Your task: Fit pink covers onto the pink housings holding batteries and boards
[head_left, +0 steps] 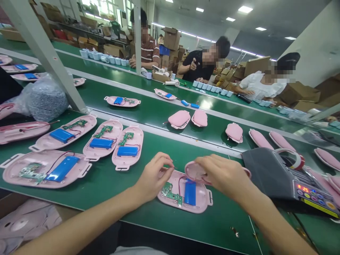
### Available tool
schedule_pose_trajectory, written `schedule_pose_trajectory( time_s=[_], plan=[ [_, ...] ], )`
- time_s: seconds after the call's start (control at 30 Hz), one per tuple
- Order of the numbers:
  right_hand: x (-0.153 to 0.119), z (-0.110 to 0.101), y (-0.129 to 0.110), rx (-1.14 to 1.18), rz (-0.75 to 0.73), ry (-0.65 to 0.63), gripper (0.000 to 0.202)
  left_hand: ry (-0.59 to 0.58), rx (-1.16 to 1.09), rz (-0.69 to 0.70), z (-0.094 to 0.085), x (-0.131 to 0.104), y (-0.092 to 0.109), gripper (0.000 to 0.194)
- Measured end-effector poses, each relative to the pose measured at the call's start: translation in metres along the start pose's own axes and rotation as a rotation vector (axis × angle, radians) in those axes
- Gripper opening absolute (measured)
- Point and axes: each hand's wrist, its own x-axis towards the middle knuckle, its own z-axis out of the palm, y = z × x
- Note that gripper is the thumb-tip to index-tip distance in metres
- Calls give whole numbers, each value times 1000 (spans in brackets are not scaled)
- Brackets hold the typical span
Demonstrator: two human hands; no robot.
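My right hand (223, 174) grips a pink plastic cover (193, 170), tilted above the right part of an open pink shell (203, 205). Just left of it, my left hand (154, 175) is closed in a pinch, with a thin wire at its fingertips. Inside the shell lie a green circuit board (170, 194) and a blue battery (190, 193), joined by a dark red wire. Part of the held cover is hidden by my right fingers.
Several open pink shells (123, 163) with boards and batteries lie at left. A tape dispenser (268, 173) with a lit display stands at right. Closed pink cases (234, 132) sit on the green belt beyond. A slanted metal post (53, 60) rises at left. Co-workers (202, 65) sit opposite.
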Motion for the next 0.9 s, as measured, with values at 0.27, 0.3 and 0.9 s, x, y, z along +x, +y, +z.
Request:
schedule_pose_trajectory(
  time_s=[0.27, 0.3, 0.9],
  plan=[
    [39, 41, -35, 318, 364, 178, 12, 153, -20, 25, 8, -1, -1, 11],
    [40, 41, -36, 355, 407, 173, 12, 152, -95, -51, 8, 0, -1, 9],
    [55, 53, -24, 521, 495, -136, 31, -138, -369, -689, -8, 14, 4, 37]
  ],
)
